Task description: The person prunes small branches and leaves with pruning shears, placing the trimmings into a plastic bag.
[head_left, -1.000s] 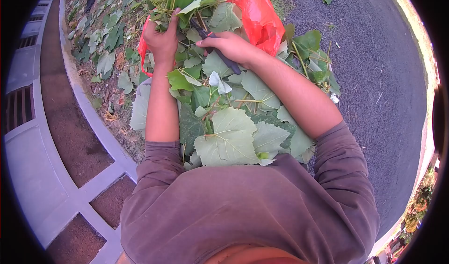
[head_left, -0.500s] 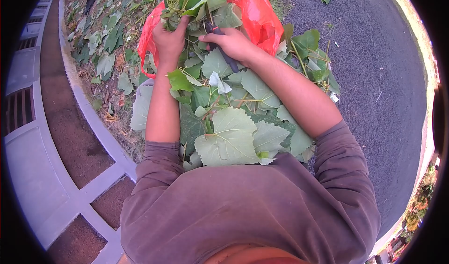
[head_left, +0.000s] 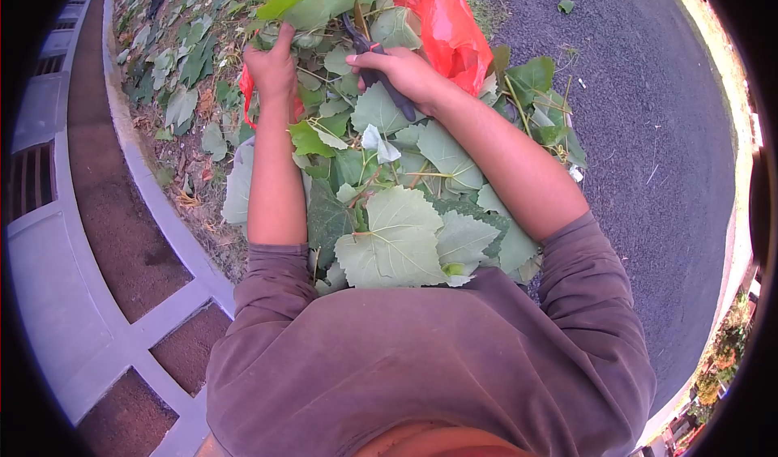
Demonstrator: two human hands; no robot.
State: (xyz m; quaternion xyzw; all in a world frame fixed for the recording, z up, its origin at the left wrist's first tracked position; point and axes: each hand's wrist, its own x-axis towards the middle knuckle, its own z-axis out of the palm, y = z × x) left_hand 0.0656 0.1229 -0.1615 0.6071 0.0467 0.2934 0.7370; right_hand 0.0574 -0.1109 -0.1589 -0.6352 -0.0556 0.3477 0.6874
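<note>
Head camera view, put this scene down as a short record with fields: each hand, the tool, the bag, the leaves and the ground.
left hand: left hand, holding leafy sprigs
right hand: right hand, around the handles of pruning shears
blades: pointing up among the foliage; open or closed unclear
bag: red plastic bag, beyond the right hand
leaves: pile of lobed leaves, between the forearms and against the shirt
ground right: dark asphalt
ground left: leaf-strewn verge, concrete curb
</note>
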